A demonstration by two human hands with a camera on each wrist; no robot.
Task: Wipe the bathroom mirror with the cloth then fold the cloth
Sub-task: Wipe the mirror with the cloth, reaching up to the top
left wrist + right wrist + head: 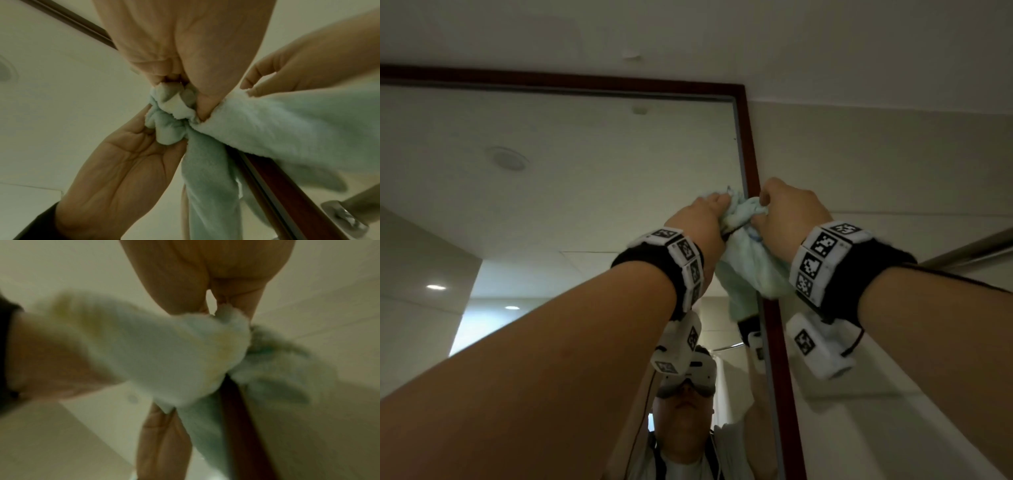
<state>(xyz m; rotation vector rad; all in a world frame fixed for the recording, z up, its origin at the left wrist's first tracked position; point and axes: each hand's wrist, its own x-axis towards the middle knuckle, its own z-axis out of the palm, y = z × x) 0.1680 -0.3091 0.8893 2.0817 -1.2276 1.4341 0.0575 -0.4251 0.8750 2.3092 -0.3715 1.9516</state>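
A pale green cloth [750, 260] is bunched high against the right edge of the mirror [571, 212], beside its dark red frame [751, 154]. My left hand [717, 202] grips the bunched top of the cloth, knuckles toward the glass. My right hand [765, 205] pinches the cloth just to the right, in front of the frame, and the rest hangs between my wrists. In the left wrist view my left hand [174, 87] clenches a wad of cloth [277, 123] while the right hand [267, 81] holds its edge. The right wrist view is blurred: right hand [218, 308], cloth [164, 353].
The mirror reflects a ceiling with lamps and a person wearing a headset [685, 377]. A metal towel rail [969, 250] runs along the pale tiled wall on the right, its bracket [345, 216] close below the cloth. The ceiling is just above the frame.
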